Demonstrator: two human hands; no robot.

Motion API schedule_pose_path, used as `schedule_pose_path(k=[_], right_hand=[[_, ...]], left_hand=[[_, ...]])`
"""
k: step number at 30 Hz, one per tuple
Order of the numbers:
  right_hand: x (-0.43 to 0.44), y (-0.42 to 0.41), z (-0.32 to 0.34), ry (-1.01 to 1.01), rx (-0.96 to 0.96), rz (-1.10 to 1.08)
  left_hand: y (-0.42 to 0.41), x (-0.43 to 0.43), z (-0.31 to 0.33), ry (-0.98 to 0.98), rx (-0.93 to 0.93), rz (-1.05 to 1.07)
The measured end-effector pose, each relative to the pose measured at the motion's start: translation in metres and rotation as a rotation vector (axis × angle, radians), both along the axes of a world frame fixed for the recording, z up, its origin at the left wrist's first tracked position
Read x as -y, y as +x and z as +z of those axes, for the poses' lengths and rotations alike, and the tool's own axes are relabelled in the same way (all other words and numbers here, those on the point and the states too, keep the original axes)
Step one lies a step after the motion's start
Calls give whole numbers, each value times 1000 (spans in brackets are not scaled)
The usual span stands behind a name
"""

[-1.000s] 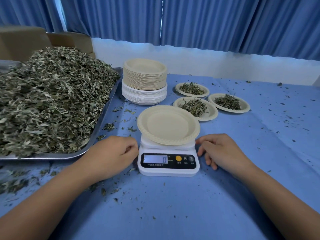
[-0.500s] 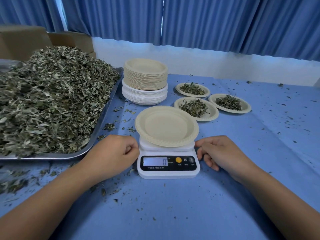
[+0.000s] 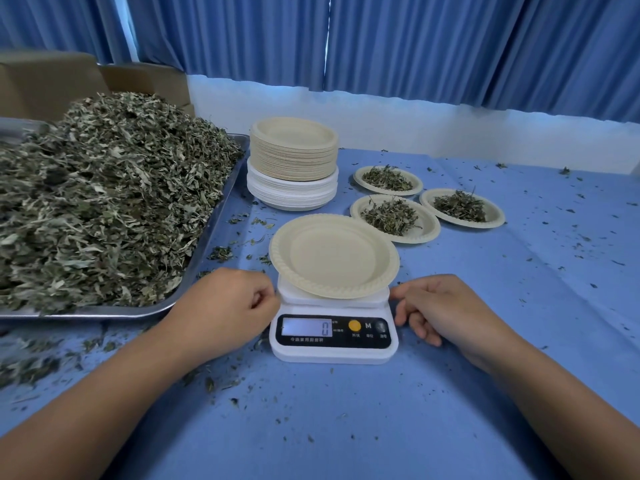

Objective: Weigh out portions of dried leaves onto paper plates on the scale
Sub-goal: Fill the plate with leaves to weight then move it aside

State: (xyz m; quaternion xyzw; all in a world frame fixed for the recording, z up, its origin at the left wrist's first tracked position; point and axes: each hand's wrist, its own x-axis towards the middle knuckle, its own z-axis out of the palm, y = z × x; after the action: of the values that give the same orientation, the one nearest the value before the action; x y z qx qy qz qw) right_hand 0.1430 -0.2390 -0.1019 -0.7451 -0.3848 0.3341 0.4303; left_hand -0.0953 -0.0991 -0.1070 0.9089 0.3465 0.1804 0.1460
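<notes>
While both forearms lie on the blue-covered worktop [image 3: 346, 427], the hands flank the scale [image 3: 334, 353] without loading it. The left hand [image 3: 228, 306] sits just beside its left side with fingers curled into a fist, nothing visible in it. The right hand [image 3: 440, 306] rests at the right side, fingers loosely bent and gripping nothing. The display [image 3: 306, 327] reads 0 under an empty paper plate [image 3: 332, 258] on the platform, so the unit appears zeroed and this portion not yet begun. The dried leaves [image 3: 104, 202] are heaped on a metal tray [image 3: 221, 216] to the left, judged to be placed there for easy reach by the left hand. Behind the scale stands a stack of spare plates [image 3: 293, 150]. Three filled plates [image 3: 427, 233] are parked to the right of it, apart from the supply. Leaf fragments litter the cloth. Cardboard boxes [image 3: 45, 84], a white wall [image 3: 381, 123] and blue curtains [image 3: 415, 46] close the rear.
</notes>
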Motion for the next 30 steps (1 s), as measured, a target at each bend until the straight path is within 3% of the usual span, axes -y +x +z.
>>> schedule_pose_path(k=[5, 11, 15, 22, 30], right_hand=[[0, 4, 3, 3, 94, -84], [-2, 4, 27, 206, 157, -196], [-28, -27, 46, 280, 126, -10], [-108, -106, 57, 283, 247, 352], [-176, -171, 49, 340, 584, 605]], left_hand=[[1, 1, 2, -3, -22, 15], [5, 2, -2, 52, -10, 46], [6, -4, -7, 45, 7, 60], [8, -15, -11, 23, 73, 55], [8, -21, -15, 39, 86, 29]])
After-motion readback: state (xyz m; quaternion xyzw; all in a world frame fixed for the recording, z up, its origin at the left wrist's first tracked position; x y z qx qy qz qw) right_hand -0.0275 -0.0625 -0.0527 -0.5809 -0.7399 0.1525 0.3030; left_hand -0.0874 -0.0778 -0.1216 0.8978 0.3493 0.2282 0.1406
